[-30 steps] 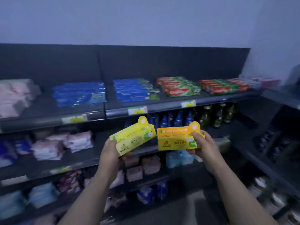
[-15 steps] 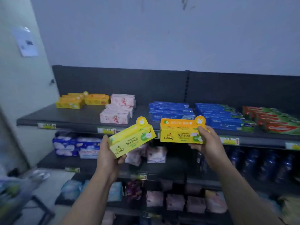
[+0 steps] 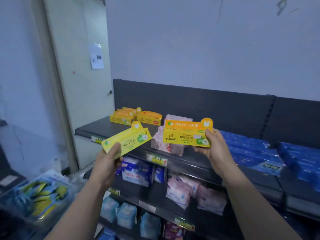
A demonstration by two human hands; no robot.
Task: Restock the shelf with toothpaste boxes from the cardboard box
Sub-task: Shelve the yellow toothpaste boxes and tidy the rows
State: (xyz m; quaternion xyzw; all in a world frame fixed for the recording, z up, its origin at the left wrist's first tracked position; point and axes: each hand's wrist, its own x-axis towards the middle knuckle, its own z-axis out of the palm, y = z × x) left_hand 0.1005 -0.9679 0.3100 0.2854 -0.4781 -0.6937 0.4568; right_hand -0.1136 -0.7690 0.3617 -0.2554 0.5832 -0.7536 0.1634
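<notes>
1. Nearest, low on the left, a clear bin (image 3: 57, 177) holds yellow and blue packets, too blurred to read.
2. The left hand (image 3: 107, 163) grips the lower left end of a lime-yellow toothpaste box (image 3: 128, 140). The thumb lies over the front face and the fingers curl underneath. The box is tilted, with its right end higher and a round tab standing up from its top edge.
3. The right hand (image 3: 216, 151) pinches the right end of an orange-yellow toothpaste box (image 3: 183, 135), thumb on the front and fingers behind. This box is level, with its printed face towards the camera.
4. The two boxes are apart, both in the air in front of the top shelf (image 3: 93, 129).
5. Under the hands, the lower shelves carry soft packs (image 3: 136, 172) in blue, white and pink.
6. On the top shelf, a stack of pink boxes (image 3: 166, 147) sits just behind the right-hand box. Rows of blue boxes (image 3: 251, 153) lie further right.
7. At the shelf's back left stand several yellow boxes (image 3: 121, 116), with an orange box (image 3: 149, 116) just beside them.
8. Behind is a pale wall with a paper sheet (image 3: 97, 56) on it.
</notes>
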